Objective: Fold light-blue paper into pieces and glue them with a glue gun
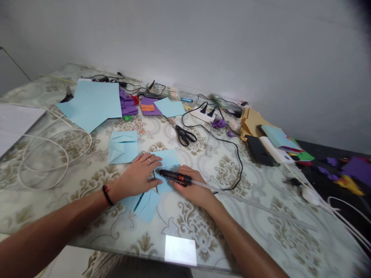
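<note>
My right hand (193, 185) is wrapped round a black hot glue gun (175, 176), whose nozzle points left over a folded light-blue paper piece (166, 159). A long clear glue stick (246, 199) sticks out of its back. My left hand (140, 172), with a ring and a dark wristband, lies on the left part of this piece, thumb and fingers apart on either side of the nozzle. Behind my left hand lies another folded blue piece (123, 148). A third blue piece (146, 204) lies nearer the front edge, partly under my left hand.
Black-handled scissors (184, 135) lie beyond my hands. A black cord (239, 154) loops towards a white power strip (204, 114). Large blue sheets (97, 100) and purple folded paper (127, 102) lie back left. A white cable (68, 154) coils left; a black box-like object (257, 150) lies right.
</note>
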Demonstrator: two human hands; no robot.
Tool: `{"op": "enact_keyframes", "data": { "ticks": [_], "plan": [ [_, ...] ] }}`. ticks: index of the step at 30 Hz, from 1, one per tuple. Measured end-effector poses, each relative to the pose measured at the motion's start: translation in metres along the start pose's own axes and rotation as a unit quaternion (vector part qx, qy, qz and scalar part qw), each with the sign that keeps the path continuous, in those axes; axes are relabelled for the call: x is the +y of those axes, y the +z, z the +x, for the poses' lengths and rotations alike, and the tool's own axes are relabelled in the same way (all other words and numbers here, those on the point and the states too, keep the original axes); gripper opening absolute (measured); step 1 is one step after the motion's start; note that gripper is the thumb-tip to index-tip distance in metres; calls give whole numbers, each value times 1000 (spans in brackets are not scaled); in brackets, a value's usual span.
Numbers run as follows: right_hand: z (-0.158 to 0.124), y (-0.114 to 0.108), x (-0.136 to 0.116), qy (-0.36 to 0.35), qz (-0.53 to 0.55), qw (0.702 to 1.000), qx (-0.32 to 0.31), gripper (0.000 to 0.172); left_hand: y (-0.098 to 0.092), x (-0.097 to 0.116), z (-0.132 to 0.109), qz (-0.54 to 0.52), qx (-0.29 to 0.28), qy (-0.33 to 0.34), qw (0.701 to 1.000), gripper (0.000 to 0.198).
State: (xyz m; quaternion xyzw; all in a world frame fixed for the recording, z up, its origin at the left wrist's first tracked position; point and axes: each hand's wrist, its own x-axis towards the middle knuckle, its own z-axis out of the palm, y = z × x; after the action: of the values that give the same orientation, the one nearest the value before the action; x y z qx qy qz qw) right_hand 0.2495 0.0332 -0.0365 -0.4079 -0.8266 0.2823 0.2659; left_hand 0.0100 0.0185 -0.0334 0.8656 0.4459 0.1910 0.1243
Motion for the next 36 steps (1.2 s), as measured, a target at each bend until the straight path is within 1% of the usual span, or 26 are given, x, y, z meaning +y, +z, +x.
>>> {"op": "enact_keyframes", "data": {
  "ticks": [3, 5, 7, 9, 10, 11, 13, 14, 15, 16, 18, 21, 25, 27, 28, 29, 32, 34, 36],
  "plan": [
    [0, -1, -2, 9, -1, 1000, -6, 19, 1, -1, 0, -8, 0, 3, 1000, 45],
    [0, -2, -4, 15, 5, 1000, -3, 21, -3, -3, 1, -31, 0, 12, 999, 41],
    [0, -4, -6, 19, 14, 1000, -3, 22, -13, -6, 3, -66, 1, 18, 998, 33],
    [0, -6, -8, 23, 20, 1000, -4, 20, -30, -8, 3, -95, -2, 4, 995, 18],
    [1, -7, -9, 22, 22, 999, -7, 19, -40, -8, 3, -100, -18, -8, 995, 15],
    [1, -7, -10, 19, 25, 999, -10, 18, -49, -8, 2, -104, -44, -23, 993, 17],
    [2, -9, -11, 6, 31, 999, -11, 20, -63, -7, -2, -92, -104, -27, 990, 21],
    [2, -9, -11, 0, 35, 999, -10, 22, -67, -5, -5, -78, -131, -17, 988, 31],
    [2, -10, -11, -2, 38, 999, -10, 25, -69, -4, -7, -65, -163, -11, 984, 40],
    [3, -11, -12, -2, 43, 999, -11, 28, -69, -3, -10, -53, -193, -3, 980, 42],
    [3, -13, -12, 6, 56, 998, -15, 28, -66, -2, -13, -33, -225, 2, 974, 39],
    [3, -18, -12, 24, 76, 997, -20, 25, -62, -4, -15, -52, -241, 14, 969, 29],
    [0, -28, -10, 43, 74, 995, -41, 21, -66, -9, -11, -108, -277, -36, 954, 17],
    [-1, -33, -7, 48, 72, 995, -43, 16, -69, -9, -8, -153, -263, -50, 951, 8],
    [-2, -35, -5, 53, 74, 995, -44, 13, -69, -9, -6, -180, -237, -51, 953, 4],
    [-3, -38, -4, 60, 77, 994, -46, 12, -68, -7, -4, -207, -200, -55, 956, 3],
    [-5, -48, 2, 86, 68, 993, -49, 23, -54, -2, 1, -273, -67, -95, 955, 6],
    [-5, -52, 5, 106, 60, 992, -42, 31, -41, 3, 3, -298, -14, -113, 948, 10],
    [-5, -54, 7, 135, 82, 987, -27, 39, -28, 7, 3, -291, 18, -112, 950, 12]
  ]
}}
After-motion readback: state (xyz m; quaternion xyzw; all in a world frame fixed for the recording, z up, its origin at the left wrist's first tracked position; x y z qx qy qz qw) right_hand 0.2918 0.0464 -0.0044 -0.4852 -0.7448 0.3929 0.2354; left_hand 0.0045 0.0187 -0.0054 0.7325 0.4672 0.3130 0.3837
